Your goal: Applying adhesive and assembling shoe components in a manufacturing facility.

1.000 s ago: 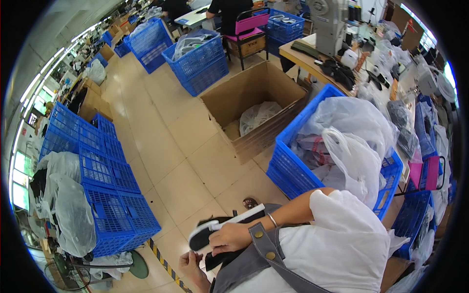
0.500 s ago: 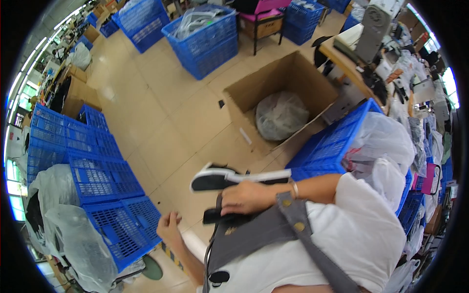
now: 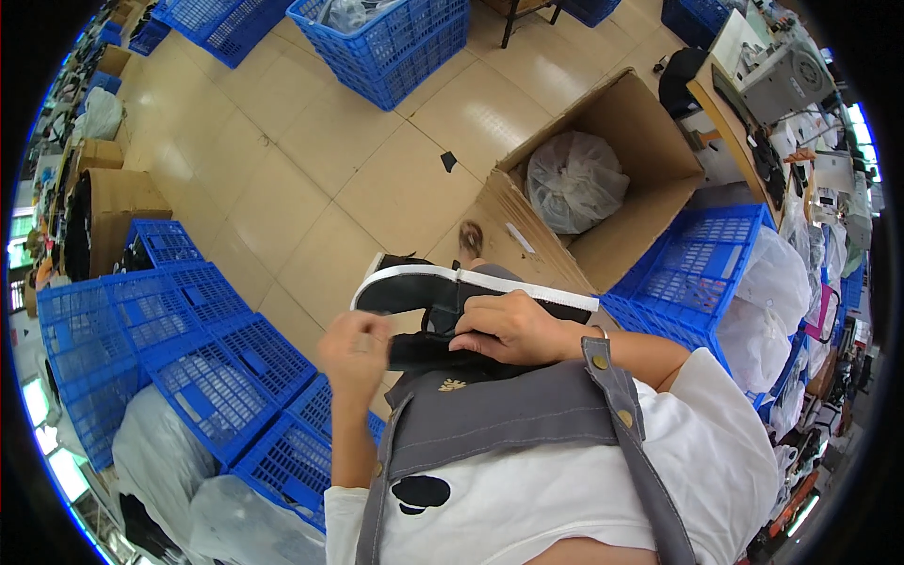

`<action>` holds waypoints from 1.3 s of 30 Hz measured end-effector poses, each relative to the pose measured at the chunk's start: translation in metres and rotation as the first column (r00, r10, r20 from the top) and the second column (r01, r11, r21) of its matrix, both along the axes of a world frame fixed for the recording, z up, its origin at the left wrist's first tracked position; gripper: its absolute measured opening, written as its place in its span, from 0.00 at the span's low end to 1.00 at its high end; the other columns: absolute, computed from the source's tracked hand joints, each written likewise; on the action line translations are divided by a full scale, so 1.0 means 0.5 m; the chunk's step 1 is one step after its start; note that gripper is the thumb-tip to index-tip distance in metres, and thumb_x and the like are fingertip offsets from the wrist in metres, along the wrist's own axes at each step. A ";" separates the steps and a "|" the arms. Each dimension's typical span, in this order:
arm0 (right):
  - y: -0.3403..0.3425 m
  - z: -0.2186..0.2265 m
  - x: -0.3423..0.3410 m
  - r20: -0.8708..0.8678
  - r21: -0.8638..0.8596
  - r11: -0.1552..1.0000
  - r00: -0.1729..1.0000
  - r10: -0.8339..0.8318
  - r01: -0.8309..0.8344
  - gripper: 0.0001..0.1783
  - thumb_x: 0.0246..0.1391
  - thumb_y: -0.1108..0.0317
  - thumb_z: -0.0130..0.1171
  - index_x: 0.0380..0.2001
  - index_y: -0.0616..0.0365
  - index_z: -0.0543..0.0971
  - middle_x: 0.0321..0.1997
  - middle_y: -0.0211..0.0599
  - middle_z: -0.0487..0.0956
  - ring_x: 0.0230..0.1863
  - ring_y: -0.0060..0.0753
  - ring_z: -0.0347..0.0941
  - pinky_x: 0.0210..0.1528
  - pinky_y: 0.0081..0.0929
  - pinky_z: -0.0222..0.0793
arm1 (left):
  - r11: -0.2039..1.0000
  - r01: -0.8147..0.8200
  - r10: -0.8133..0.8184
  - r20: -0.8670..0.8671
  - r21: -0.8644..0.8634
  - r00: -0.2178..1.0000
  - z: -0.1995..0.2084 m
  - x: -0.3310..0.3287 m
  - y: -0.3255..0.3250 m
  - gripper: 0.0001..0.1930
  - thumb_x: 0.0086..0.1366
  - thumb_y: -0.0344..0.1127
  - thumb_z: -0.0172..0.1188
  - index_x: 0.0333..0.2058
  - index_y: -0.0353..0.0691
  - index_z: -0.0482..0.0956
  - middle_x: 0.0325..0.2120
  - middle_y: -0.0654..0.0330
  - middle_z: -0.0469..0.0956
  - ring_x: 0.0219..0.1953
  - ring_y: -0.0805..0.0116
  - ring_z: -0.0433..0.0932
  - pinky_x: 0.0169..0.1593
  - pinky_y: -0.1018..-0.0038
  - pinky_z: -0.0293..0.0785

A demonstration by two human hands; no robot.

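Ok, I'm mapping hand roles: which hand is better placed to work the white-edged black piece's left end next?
Probably the left hand, nearer that end of the white-edged black piece; the right hand grips dark material farther right. Blur hides whether the left holds anything.

A workshop or factory floor is showing here. Blue plastic crates (image 3: 195, 400) are standing along the left of the frame; at the upper right a cardboard box (image 3: 654, 174) is holding a clear plastic bag (image 3: 576, 179), and a grey machine (image 3: 789, 80) is sitting on a wooden tabletop (image 3: 723, 122). The person is wearing a grey apron (image 3: 508, 419).
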State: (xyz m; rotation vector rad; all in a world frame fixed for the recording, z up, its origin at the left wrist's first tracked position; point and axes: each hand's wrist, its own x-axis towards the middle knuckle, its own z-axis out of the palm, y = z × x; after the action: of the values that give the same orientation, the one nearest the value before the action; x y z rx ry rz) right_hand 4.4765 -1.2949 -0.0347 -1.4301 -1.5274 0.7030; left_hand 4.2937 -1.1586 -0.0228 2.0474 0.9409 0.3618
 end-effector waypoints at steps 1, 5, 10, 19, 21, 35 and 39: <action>0.034 -0.010 0.016 -0.015 -0.009 1.000 1.000 -0.016 0.016 0.11 0.48 0.62 0.60 0.23 0.56 0.73 0.21 0.33 0.70 0.20 0.38 0.69 0.21 0.31 0.64 | 0.960 0.233 -0.245 0.069 0.156 0.967 -0.007 0.034 0.030 0.11 0.49 0.33 0.63 0.33 0.36 0.78 0.27 0.54 0.78 0.32 0.57 0.76 0.38 0.69 0.70; 0.169 -0.091 0.090 -0.162 -0.078 0.996 0.985 -0.057 0.045 0.10 0.48 0.62 0.60 0.24 0.57 0.74 0.22 0.34 0.71 0.22 0.39 0.70 0.22 0.31 0.65 | 0.886 0.296 -0.290 0.072 -0.358 0.954 -0.074 0.122 0.116 0.13 0.48 0.35 0.65 0.33 0.35 0.77 0.25 0.53 0.77 0.30 0.57 0.76 0.37 0.70 0.70; 0.384 -0.250 0.225 -0.355 -0.291 0.953 0.934 -0.029 -0.081 0.13 0.54 0.59 0.53 0.31 0.60 0.76 0.28 0.42 0.76 0.29 0.46 0.73 0.32 0.37 0.68 | 0.902 -0.170 -0.004 -0.401 -0.397 0.916 -0.178 0.185 0.250 0.14 0.47 0.37 0.68 0.30 0.35 0.78 0.23 0.52 0.78 0.25 0.62 0.77 0.31 0.72 0.70; 0.549 -0.958 0.487 0.153 -0.911 0.336 0.952 -0.263 0.239 0.14 0.45 0.64 0.55 0.34 0.61 0.77 0.33 0.51 0.78 0.37 0.48 0.75 0.40 0.37 0.71 | 0.829 -0.407 0.022 -0.705 -0.383 0.709 -0.597 0.184 0.397 0.19 0.50 0.44 0.66 0.29 0.30 0.77 0.24 0.45 0.77 0.28 0.57 0.78 0.33 0.67 0.70; 0.557 -1.088 0.503 0.190 -0.938 0.251 0.961 -0.199 0.238 0.13 0.46 0.64 0.57 0.34 0.60 0.78 0.33 0.49 0.79 0.37 0.46 0.76 0.41 0.34 0.71 | 0.797 -0.490 0.055 -0.767 -0.352 0.640 -0.652 0.167 0.350 0.19 0.50 0.45 0.65 0.27 0.31 0.76 0.22 0.45 0.76 0.26 0.51 0.76 0.31 0.65 0.69; 0.567 -1.681 0.565 0.574 -0.697 0.145 0.667 -0.474 0.703 0.28 0.31 0.61 0.71 0.37 0.60 0.73 0.38 0.49 0.73 0.45 0.48 0.69 0.48 0.35 0.67 | 0.899 -0.223 -0.097 -0.667 -0.377 0.738 -0.706 -0.013 0.293 0.19 0.57 0.34 0.55 0.46 0.31 0.68 0.38 0.42 0.71 0.38 0.45 0.71 0.41 0.58 0.67; 0.618 -1.714 0.519 0.605 -0.678 0.029 0.580 -0.546 0.734 0.30 0.32 0.61 0.71 0.40 0.61 0.71 0.40 0.50 0.72 0.47 0.49 0.68 0.48 0.35 0.66 | 0.870 -0.327 -0.052 -0.727 -0.370 0.685 -0.691 -0.119 0.242 0.19 0.57 0.34 0.55 0.45 0.31 0.68 0.39 0.42 0.71 0.38 0.44 0.71 0.41 0.58 0.67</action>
State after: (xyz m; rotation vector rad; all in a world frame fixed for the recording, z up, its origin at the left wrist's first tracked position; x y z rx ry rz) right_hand 4.7358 -0.9857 -0.8917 -2.8447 -0.2029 0.8273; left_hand 4.2344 -1.0377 -0.3684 1.6304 1.4917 -0.6260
